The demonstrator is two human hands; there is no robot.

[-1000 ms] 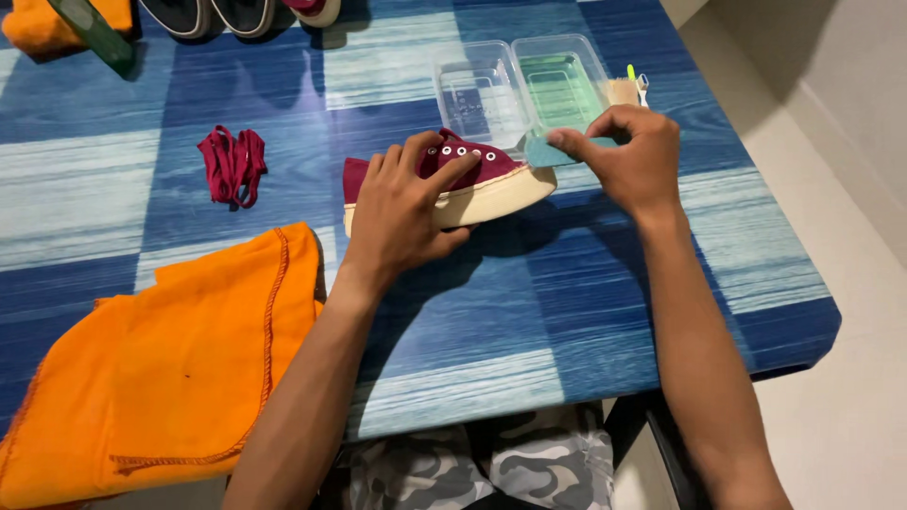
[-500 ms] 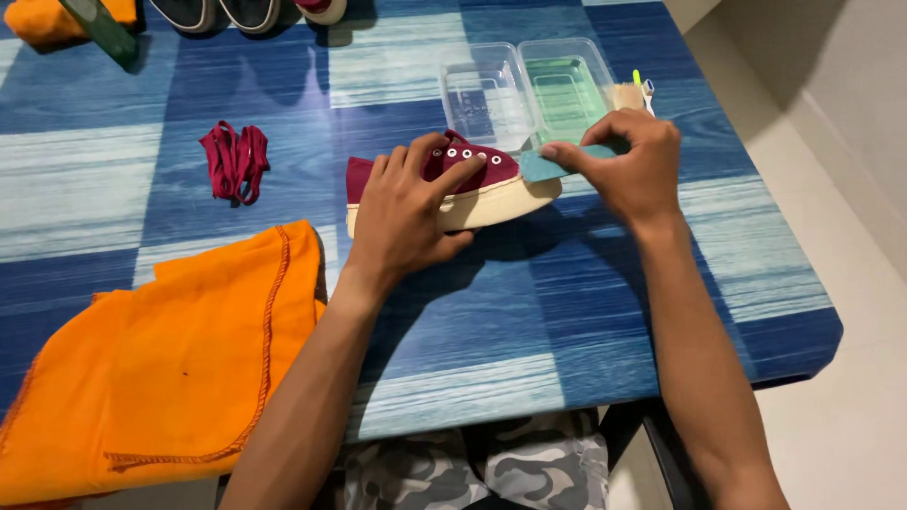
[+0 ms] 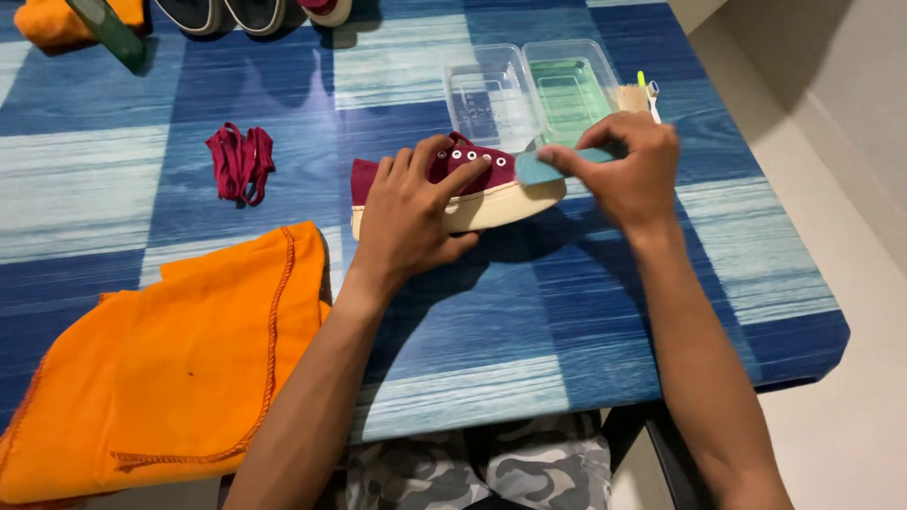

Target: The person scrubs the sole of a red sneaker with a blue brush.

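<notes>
- The left hand (image 3: pixel 408 219) lies palm down over the maroon canvas low-top shoe with a cream rubber sole (image 3: pixel 472 189), fingers spread across its upper, index finger reaching toward the row of metal eyelets and thumb tucked against the sole's near edge; it presses the shoe down rather than closing round it.
- The right hand (image 3: pixel 631 175) comes in from the far side of the toe, wrist bent, fingers curled and closed on a small flat teal cleaning pad (image 3: pixel 553 165), whose free end sticks out past the fingertips and touches the toe of the shoe.
- Against the view half a second ago, both hands keep the same holds; the pad sits at much the same spot on the toe, and the shoe has not visibly left its place on the blue-and-white striped tabletop (image 3: pixel 529 312).
- The shoe lies directly under the left palm, its toe pointing toward the right hand's grip and meeting the pad there.
- Just beyond the right hand's knuckles stand two clear shallow plastic trays (image 3: pixel 534 90), one green-tinted.
- Well off to the outer side of the left hand lies a bundle of maroon laces (image 3: pixel 241 161); nearer the left forearm an orange fleece cloth (image 3: pixel 161 368) is spread out.
</notes>
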